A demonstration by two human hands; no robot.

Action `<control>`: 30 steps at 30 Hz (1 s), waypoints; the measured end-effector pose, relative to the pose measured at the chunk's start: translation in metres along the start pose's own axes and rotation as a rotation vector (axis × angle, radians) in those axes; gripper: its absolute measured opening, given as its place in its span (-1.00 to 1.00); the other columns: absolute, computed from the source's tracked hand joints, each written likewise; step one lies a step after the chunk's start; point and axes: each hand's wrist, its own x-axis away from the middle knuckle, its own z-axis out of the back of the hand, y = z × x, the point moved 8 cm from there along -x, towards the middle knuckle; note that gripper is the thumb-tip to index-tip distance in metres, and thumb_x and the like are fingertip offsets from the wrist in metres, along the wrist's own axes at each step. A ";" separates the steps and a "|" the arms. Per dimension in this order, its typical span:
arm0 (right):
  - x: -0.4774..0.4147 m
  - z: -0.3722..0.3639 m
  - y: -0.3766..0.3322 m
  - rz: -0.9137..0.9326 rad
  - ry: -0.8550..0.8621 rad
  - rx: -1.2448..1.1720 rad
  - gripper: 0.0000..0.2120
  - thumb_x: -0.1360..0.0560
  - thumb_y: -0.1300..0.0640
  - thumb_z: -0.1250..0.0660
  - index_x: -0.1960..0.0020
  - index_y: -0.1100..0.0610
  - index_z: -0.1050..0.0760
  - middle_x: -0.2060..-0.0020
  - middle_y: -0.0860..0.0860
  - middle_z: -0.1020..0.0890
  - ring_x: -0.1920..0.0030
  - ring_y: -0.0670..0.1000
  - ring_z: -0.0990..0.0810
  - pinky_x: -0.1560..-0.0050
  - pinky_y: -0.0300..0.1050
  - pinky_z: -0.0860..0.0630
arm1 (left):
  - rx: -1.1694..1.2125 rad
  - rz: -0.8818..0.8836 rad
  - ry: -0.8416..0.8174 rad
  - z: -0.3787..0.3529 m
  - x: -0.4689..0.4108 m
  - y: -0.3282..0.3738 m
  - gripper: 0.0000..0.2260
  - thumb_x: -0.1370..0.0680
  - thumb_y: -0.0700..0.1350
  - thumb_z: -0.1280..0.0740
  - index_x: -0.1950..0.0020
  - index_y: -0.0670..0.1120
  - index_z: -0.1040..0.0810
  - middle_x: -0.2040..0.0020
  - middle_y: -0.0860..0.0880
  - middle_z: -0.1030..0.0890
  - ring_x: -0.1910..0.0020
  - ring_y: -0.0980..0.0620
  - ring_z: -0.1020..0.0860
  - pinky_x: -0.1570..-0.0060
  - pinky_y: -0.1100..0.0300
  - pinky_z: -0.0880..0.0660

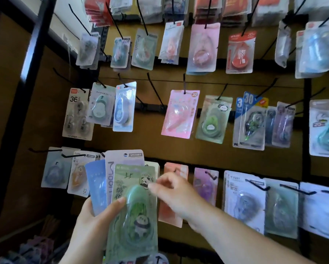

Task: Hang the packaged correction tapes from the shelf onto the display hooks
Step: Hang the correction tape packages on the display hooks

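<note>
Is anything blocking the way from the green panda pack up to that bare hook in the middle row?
Nothing visible does. The green panda pack tops the stack of packs the left hand grips, with the right hand at its upper edge. The bare hook juts out free between the blue pack and pink pack.

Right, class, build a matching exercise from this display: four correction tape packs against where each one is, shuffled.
Packs:
1. green panda pack
2. red teardrop pack
3. pink pack marked 30
4. grey pack marked 36

Places:
a. third row down, far left
b. held in the left hand
c. second row down
d. third row down, centre

Pairs: 1-b, 2-c, 3-d, 4-a.
</note>
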 end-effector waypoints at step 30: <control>0.024 0.202 -0.011 0.091 0.734 -0.221 -0.81 -0.58 0.18 -0.10 -0.14 0.12 -0.41 0.09 0.04 -0.51 0.12 0.02 -0.48 0.25 -0.19 -0.39 | -0.033 0.006 -0.118 -0.105 0.037 -0.003 -0.59 -0.16 -0.08 -0.50 0.06 0.01 -0.47 0.08 -0.11 -0.63 0.08 -0.10 -0.58 0.22 0.11 -0.46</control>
